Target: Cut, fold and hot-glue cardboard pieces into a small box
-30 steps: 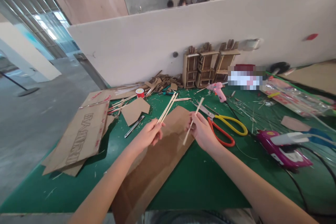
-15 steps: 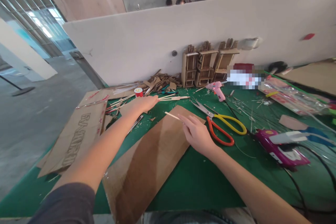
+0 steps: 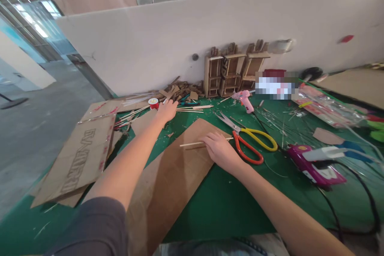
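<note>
On the green counter (image 3: 207, 204), the scissors (image 3: 237, 129) lie just beside your right hand (image 3: 218, 148), at its two o'clock; the pink glue gun (image 3: 246, 103) is farther, at one o'clock. The red spool (image 3: 153, 105) is near your left hand (image 3: 168, 111), whose grasp I cannot tell. Your right hand grasps a thin, pale, straight stick (image 3: 191, 144) over the brown cardboard (image 3: 171, 180), pointing to nine o'clock.

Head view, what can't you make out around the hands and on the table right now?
Left hand, head view: its own back hides whether it grips anything.
Wooden stick, head view: the right hand covers part of it.
Brown cardboard strip, head view: the bottom edge cuts off its near end.
Red thread spool, head view: its label is too small to read.
Pixelated patch, head view: the blocks mask what lies there.
</note>
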Available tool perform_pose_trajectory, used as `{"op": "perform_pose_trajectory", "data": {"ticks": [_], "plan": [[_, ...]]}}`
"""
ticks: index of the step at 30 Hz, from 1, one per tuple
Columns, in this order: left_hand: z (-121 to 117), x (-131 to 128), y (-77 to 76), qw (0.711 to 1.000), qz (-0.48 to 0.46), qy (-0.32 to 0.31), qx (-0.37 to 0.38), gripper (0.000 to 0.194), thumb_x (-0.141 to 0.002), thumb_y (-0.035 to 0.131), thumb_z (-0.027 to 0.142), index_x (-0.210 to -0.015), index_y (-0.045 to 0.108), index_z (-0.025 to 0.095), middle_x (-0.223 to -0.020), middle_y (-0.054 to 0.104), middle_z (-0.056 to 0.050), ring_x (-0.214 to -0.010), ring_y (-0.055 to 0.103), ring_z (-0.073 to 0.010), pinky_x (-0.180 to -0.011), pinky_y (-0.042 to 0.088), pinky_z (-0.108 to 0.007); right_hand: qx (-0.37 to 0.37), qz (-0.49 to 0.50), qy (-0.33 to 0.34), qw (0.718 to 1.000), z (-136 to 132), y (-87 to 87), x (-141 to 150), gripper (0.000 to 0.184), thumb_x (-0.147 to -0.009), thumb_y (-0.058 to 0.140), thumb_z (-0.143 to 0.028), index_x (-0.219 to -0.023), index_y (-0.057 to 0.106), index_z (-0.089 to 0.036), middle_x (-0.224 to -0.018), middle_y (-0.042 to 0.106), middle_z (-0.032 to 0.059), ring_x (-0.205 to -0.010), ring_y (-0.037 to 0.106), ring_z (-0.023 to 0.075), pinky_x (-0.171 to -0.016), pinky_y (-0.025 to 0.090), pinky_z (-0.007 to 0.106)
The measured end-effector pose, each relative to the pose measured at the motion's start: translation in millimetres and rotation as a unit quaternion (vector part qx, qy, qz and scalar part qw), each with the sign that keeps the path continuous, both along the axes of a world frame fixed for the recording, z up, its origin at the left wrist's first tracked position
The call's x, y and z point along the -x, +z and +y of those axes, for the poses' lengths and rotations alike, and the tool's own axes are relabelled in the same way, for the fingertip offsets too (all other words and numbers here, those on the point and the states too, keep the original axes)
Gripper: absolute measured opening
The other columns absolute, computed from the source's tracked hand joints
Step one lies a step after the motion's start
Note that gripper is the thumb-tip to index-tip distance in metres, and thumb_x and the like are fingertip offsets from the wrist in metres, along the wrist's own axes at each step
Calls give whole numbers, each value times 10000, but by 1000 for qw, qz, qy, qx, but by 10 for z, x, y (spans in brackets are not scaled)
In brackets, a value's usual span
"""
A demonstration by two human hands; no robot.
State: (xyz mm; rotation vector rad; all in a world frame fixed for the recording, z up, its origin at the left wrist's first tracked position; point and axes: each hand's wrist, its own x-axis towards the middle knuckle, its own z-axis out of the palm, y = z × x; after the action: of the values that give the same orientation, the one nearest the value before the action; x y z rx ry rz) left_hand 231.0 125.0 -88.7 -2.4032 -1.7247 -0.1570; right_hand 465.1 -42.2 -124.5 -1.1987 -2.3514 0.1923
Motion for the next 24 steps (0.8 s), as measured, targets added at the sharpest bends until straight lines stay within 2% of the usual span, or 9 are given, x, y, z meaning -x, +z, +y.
{"op": "perform_pose_trajectory", "data": {"ticks": [2, 5, 7, 9, 11, 14, 17, 21, 24], "plan": [[-200, -48, 88, 1000, -25, -2, -14, 346, -937, 375, 169, -1263, 492, 160, -1243, 563, -164, -1200, 486, -294, -956, 416, -452, -7, -18, -2, 1000, 5, -7, 4, 303, -928, 434, -79, -1083, 672, -185, -1003, 664, 84, -947, 549, 226, -866, 423, 367], [-784, -141, 107, 992, -111, -55, -3, 281, -958, 378, 231, -1188, 528, 168, -1152, 614, -102, -1064, 572, -214, -920, 461, -348, -18, -7, 15, 1000, 32, -34, 32, 284, -926, 448, -85, -1053, 680, -189, -1003, 686, 71, -945, 562, 218, -888, 418, 364], [-1260, -199, 3, 980, -171, -101, 13, 246, -952, 433, 317, -1127, 563, 202, -1111, 621, -70, -1046, 575, -220, -915, 473, -363, -30, 18, 28, 999, 65, -52, 52, 283, -925, 451, -87, -1070, 672, -189, -1022, 690, 68, -961, 566, 214, -900, 424, 360], [-1658, -235, -164, 977, -185, -98, 32, 192, -928, 489, 303, -1057, 600, 214, -1104, 616, -62, -1037, 566, -236, -908, 481, -394, -48, 41, 26, 998, 104, -62, 54, 291, -920, 454, -91, -1112, 653, -185, -1065, 681, 74, -1001, 561, 219, -920, 427, 364], [-1888, -245, -333, 971, -226, -72, 31, 175, -938, 456, 226, -992, 621, 203, -1082, 621, -63, -1049, 558, -229, -937, 473, -403, -61, 55, 0, 997, 133, -64, 26, 297, -920, 457, -109, -1150, 632, -179, -1100, 667, 83, -1035, 552, 227, -937, 429, 376], [-1955, -218, -487, 957, -285, -52, 15, 191, -938, 430, 159, -953, 619, 183, -1078, 629, -69, -1066, 549, -212, -969, 464, -395, -52, 37, -61, 996, 130, -62, -57, 271, -930, 472, -181, -1151, 629, -163, -1123, 650, 100, -1048, 541, 247, -935, 440, 395], [-1939, -151, -509, 953, -297, -57, 11, 173, -937, 435, 155, -939, 605, 183, -1099, 630, -65, -1085, 546, -206, -985, 461, -400, -21, -32, -84, 996, 46, -49, -123, 274, -931, 502, -261, -1149, 635, -165, -1209, 615, 112, -1099, 514, 270, -962, 429, 421], [-2030, 35, -462, 954, -287, -78, 28, 173, -954, 417, 185, -955, 590, 196, -1129, 629, -56, -1106, 552, -190, -988, 463, -386, 6, -106, -56, 993, -118, 48, -151, 278, -951, 483, -312, -1153, 638, -200, -1210, 616, 91, -1092, 516, 270, -953, 423, 423], [-2090, 212, -421, 954, -274, -110, 52, 171, -957, 423, 206, -966, 594, 211, -1145, 626, -45, -1116, 555, -177, -1003, 451, -367, 37, -136, 10, 990, -129, 176, -203, 244, -956, 475, -309, -1089, 661, -221, -1106, 644, 72, -1013, 555, 244, -886, 441, 380]]}}
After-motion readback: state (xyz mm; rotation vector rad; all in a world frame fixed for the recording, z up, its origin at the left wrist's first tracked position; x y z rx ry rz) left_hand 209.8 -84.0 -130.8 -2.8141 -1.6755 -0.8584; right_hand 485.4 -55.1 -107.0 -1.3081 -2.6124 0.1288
